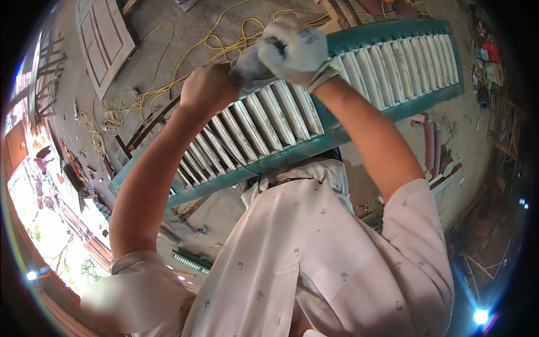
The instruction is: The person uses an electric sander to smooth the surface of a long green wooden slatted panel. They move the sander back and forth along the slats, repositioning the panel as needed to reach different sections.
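A long louvered shutter lies slantwise in front of me, with a green frame and whitish, streaked slats. Over its far edge, a grey hand-held tool is slightly smeared by motion, so its exact kind is unclear. My bare left hand is closed around the tool's left end. My right hand, in a pale work glove, has its fingers curled round the other end. The tool's underside is hidden, and I cannot tell whether it touches the frame.
Yellow cord lies in loops on the floor beyond the shutter. A panelled wooden door is at the far left. Wood strips lie on the floor at right. Another green louvered piece is below left.
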A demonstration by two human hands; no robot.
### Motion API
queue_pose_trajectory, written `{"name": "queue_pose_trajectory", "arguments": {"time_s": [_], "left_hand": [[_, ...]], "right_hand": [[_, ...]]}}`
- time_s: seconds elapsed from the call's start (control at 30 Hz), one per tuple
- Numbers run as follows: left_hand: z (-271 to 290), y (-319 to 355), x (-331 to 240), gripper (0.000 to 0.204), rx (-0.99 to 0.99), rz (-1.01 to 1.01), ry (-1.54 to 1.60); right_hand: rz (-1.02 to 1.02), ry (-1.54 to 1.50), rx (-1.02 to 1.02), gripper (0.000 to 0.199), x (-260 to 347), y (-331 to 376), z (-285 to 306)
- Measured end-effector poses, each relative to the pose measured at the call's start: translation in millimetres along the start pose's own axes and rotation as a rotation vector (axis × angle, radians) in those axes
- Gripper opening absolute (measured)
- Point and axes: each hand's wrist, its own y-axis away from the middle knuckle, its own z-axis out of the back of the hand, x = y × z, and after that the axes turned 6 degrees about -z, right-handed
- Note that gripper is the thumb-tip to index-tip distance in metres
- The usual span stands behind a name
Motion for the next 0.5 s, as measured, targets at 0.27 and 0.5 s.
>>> {"name": "queue_pose_trajectory", "arguments": {"time_s": [0.27,0.5], "left_hand": [[-20,70,100,0.039,-0.041,0.116,0.029],[-49,130,219,0.032,-0.062,0.166,-0.014]], "right_hand": [[-0.009,-0.146,0.009,0.03,84,17,-116],[-0.095,-0.217,0.146,0.03,173,36,-198]]}}
